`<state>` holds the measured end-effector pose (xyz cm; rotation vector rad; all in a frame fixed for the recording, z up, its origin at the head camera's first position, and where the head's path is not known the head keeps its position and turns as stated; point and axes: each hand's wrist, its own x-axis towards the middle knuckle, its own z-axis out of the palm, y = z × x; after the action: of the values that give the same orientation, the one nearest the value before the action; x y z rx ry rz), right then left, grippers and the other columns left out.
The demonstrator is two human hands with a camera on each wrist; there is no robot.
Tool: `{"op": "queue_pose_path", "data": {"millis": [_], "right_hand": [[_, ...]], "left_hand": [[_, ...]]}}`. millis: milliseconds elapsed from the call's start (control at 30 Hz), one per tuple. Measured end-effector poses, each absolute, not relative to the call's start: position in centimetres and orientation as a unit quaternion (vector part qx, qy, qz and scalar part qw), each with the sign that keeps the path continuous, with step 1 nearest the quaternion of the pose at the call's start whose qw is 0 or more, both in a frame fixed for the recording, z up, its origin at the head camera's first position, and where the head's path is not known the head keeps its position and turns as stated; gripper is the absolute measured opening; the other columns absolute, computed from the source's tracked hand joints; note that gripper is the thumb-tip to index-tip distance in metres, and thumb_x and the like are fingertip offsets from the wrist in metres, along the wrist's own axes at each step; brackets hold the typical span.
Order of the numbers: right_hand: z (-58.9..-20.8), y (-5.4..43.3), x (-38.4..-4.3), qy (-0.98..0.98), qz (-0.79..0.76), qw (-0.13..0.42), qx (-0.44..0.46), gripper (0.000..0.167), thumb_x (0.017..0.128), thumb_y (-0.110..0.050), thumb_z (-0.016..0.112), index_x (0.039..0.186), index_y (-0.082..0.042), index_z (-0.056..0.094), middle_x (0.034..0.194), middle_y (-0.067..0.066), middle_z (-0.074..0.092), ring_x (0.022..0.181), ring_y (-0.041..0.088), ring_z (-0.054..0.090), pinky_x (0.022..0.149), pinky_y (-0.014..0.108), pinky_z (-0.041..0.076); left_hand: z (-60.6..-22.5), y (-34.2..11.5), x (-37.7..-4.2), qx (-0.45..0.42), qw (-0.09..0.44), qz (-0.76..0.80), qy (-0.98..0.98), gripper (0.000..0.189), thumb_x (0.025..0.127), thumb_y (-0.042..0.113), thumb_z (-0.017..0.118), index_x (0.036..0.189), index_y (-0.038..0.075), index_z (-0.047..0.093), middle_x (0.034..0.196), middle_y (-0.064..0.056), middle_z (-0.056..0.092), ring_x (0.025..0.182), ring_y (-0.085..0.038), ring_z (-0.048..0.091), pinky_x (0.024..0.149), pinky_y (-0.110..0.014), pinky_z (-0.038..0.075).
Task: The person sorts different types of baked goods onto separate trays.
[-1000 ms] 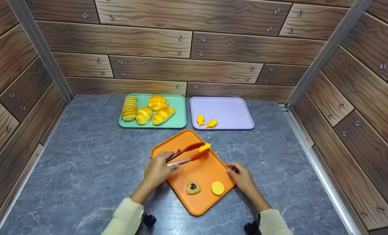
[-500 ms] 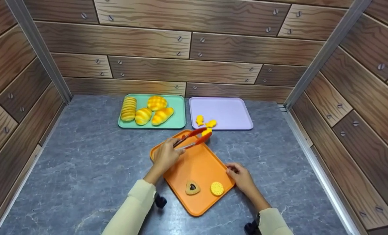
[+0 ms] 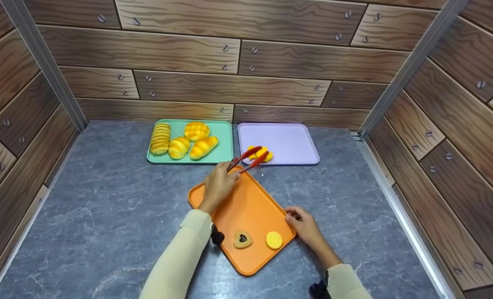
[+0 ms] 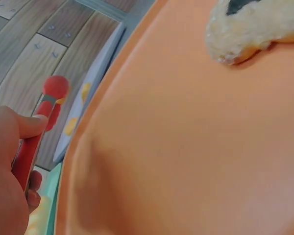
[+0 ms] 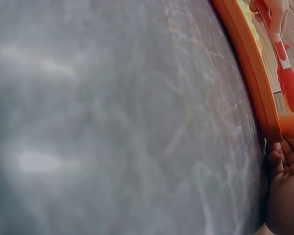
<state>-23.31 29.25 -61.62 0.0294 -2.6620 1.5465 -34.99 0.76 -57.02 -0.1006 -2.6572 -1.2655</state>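
Observation:
My left hand (image 3: pixel 220 182) grips tongs with red tips (image 3: pixel 262 158), which reach over the near-left part of the lilac tray (image 3: pixel 290 141). A small yellow piece (image 3: pixel 255 155) shows between the tips, overlapping the fish-shaped yellow crackers (image 3: pixel 269 157) there. In the left wrist view, thumb and fingers wrap the tongs (image 4: pixel 27 154). My right hand (image 3: pixel 306 226) pinches the right edge of the slanted orange tray (image 3: pixel 250 203); its thumb and fingers meet that rim in the right wrist view. On the orange tray lie a heart-centred cookie (image 3: pixel 242 239) and a round yellow biscuit (image 3: pixel 274 240).
A green tray (image 3: pixel 225 128) with several bread rolls (image 3: pixel 196 131) stands back left, beside the lilac one. Wood-patterned walls (image 3: pixel 180 85) enclose the grey marbled table (image 3: pixel 118 199) at the back and both sides.
My left hand has carried the tongs and the yellow piece forward from above the orange tray to over the lilac tray. My right hand stays at the orange tray's edge.

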Motion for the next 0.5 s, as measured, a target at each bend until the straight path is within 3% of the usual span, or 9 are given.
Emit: {"op": "queue_pose_path", "data": {"millis": [267, 500], "right_hand": [[-61.5, 29.2, -23.3, -0.867, 0.496, 0.036, 0.015, 0.019, 0.096, -0.012, 0.068, 0.114, -0.010, 0.073, 0.096, 0.004, 0.065, 0.086, 0.012, 0.056, 0.078, 0.023, 0.045], [-61.4, 29.1, -23.1, -0.866, 0.498, 0.038, 0.015, 0.018, 0.096, -0.012, 0.068, 0.113, -0.011, 0.073, 0.096, 0.002, 0.065, 0.086, 0.011, 0.055, 0.077, 0.022, 0.045]], "left_hand": [[-57.5, 2.7, -37.2, -0.029, 0.120, -0.418, -0.900, 0.045, 0.091, 0.028, 0.072, 0.132, 0.012, 0.066, 0.121, -0.003, 0.067, 0.109, -0.023, 0.065, 0.095, -0.045, 0.050], [-57.6, 3.8, -38.4, -0.023, 0.119, -0.398, -0.909, 0.050, 0.093, 0.031, 0.072, 0.137, 0.011, 0.063, 0.130, -0.006, 0.065, 0.117, -0.024, 0.062, 0.101, -0.045, 0.048]]}}
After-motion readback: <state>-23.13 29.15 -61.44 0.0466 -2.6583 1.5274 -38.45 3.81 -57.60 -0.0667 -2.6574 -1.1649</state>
